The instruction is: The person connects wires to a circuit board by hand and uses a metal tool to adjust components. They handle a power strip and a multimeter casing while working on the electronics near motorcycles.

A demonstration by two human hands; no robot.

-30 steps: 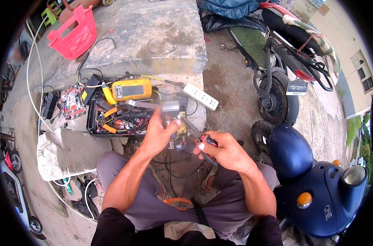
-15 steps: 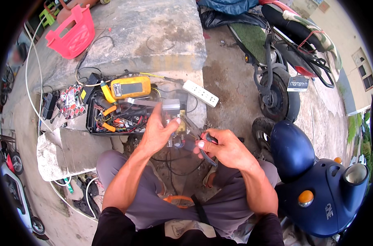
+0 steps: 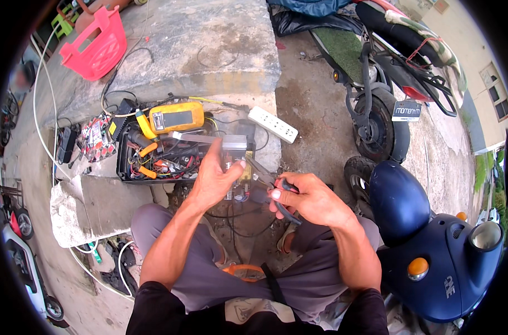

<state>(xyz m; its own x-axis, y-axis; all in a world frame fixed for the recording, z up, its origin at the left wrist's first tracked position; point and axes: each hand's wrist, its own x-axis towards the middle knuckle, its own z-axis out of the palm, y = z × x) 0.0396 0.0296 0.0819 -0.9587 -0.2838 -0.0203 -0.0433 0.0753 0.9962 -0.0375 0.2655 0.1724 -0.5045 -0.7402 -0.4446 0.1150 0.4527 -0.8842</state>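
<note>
My left hand (image 3: 213, 176) is closed around a small circuit board (image 3: 245, 184) with a silvery finned metal block (image 3: 235, 143) at its far end. The thumb lies on the board's face. From the right, my right hand (image 3: 307, 198) grips a pair of pliers (image 3: 259, 172) by its dark handles. The jaws reach to the board's right edge, close to my left thumb; whether they pinch anything there is too small to tell. Just left of my left hand sits a black tool case (image 3: 132, 177) full of tools and wires, with a yellow multimeter (image 3: 178, 117) on its far side.
A white power strip (image 3: 273, 125) lies on the concrete ledge beyond the board. Farther left are a pink plastic basket (image 3: 95, 50) and a pile of small packets (image 3: 97, 139). A blue scooter (image 3: 432, 268) stands close on my right, another scooter (image 3: 376, 117) behind it. Cables trail between my feet.
The pliers and my right hand have shifted slightly, the handle ends moving a little right. My left hand stays on the board in nearly the same place.
</note>
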